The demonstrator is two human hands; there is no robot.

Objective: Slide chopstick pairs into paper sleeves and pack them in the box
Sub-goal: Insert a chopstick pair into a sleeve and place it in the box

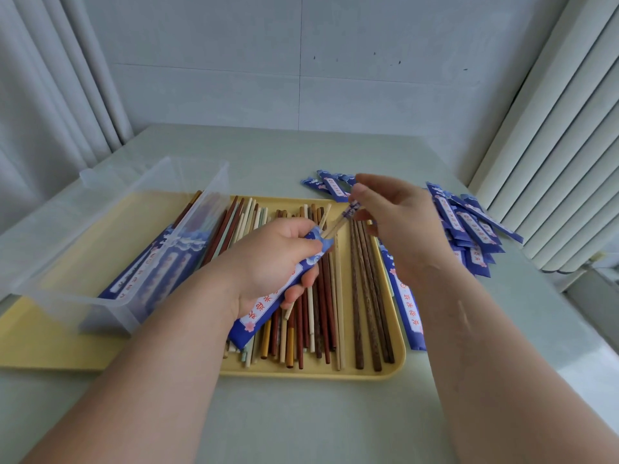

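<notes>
Nearest us on the pale surface (301, 420) lies a yellow tray (318, 372) strewn with loose chopsticks (365, 296), and above it our left hand (268, 259) curls its fingers round a blue paper sleeve (271, 301) whose mouth points away from us. Just beyond, our right hand (398, 222) pinches the patterned top of a pale chopstick pair (338, 222) between thumb and fingertips, the pair's lower ends tucked into the sleeve's mouth. At the tray's left stands the clear box (100, 236) with packed sleeves (147, 272) lying inside, and farther off to the right a heap of sleeves (469, 229) rests on the surface.
</notes>
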